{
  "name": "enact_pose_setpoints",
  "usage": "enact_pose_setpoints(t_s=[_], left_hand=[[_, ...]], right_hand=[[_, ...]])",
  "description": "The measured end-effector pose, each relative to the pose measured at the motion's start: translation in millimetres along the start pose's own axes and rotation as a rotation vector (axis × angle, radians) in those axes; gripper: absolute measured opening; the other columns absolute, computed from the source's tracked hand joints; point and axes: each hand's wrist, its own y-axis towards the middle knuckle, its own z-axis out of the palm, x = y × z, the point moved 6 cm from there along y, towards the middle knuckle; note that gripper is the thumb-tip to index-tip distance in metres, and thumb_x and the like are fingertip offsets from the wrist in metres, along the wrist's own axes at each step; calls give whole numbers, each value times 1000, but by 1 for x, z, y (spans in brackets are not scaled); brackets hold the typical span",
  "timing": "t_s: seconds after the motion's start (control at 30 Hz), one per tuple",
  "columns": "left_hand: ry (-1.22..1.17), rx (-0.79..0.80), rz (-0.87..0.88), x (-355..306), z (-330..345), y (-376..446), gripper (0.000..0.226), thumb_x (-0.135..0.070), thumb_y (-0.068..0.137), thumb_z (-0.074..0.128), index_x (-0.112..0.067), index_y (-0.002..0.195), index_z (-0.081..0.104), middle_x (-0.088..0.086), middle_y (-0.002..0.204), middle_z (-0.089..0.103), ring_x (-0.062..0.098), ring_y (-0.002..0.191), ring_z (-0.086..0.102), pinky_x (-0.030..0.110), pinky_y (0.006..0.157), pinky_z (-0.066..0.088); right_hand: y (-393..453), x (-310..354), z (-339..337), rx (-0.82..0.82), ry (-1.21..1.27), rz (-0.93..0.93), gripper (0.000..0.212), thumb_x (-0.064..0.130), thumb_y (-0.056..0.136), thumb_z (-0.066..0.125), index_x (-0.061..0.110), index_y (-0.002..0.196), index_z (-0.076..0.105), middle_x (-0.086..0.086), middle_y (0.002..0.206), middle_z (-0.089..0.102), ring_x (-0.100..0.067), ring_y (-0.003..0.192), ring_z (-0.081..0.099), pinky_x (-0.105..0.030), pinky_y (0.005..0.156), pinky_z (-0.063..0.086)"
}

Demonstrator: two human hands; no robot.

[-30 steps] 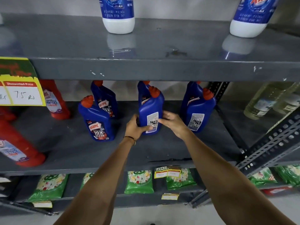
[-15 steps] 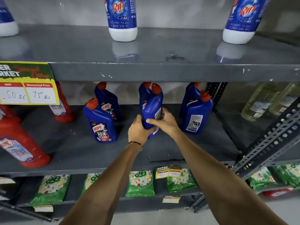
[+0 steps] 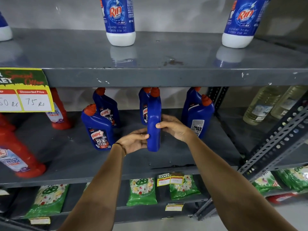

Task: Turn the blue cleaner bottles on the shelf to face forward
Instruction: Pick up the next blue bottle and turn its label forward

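A blue plastic cleaner bottle with a red cap (image 3: pixel 153 124) is gripped upright on the grey metal middle shelf (image 3: pixel 166 157), its narrow plain edge turned to the camera. It is clasped low by the left hand (image 3: pixel 134 141) and at mid-height by the right hand (image 3: pixel 174 127). A blue Harpic bottle with its front label showing (image 3: pixel 98 130) stands to the left, and a blue bottle showing its back label (image 3: pixel 198 119) to the right.

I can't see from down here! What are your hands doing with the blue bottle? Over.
Left hand and right hand both grip middle blue bottle. Narrow side faces out, label not yet forward. Nothing blocking; right bottle shows its back label.
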Motion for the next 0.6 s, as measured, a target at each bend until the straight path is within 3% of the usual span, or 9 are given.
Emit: enact_pose_setpoints(t_s=[0.1,0.2,0.27,0.47,0.6], left_hand=[[18,-15,-12,2,-1,1,71,-18,55,84,-10,119,55,5,103,72,22,98,67,41,93,51],[31,-97,4,2,-2,6,44,-6,70,69,-11,112,58,2,96,74,18,91,69,36,82,58],[29,-196,30,1,-4,10,37,-2,72,68,-13,107,58,0,93,74,16,87,70,32,74,59],[227,-662,155,-2,-17,13,74,-10,47,88,-4,109,48,14,111,65,25,96,65,38,83,54],[467,-971,191,-3,-14,3,79,-29,32,92,-18,95,45,-7,89,60,11,79,59,24,64,46]], right_hand=[[-1,-1,2,52,82,5,40,9,73,62,10,112,59,-8,108,63,-23,104,59,-39,100,44],[-1,-1,0,60,183,10,42,6,79,58,7,121,54,-10,110,61,-23,104,57,-36,96,46],[-1,-2,-4,26,230,0,42,5,85,53,4,127,50,-11,114,59,-23,106,56,-33,94,48],[3,-5,-14,-85,239,-46,39,5,92,46,6,131,46,-7,120,58,-18,113,55,-30,98,47],[6,-15,-17,-155,200,-46,39,7,93,46,13,131,47,-6,128,55,-16,116,54,-28,95,48]])
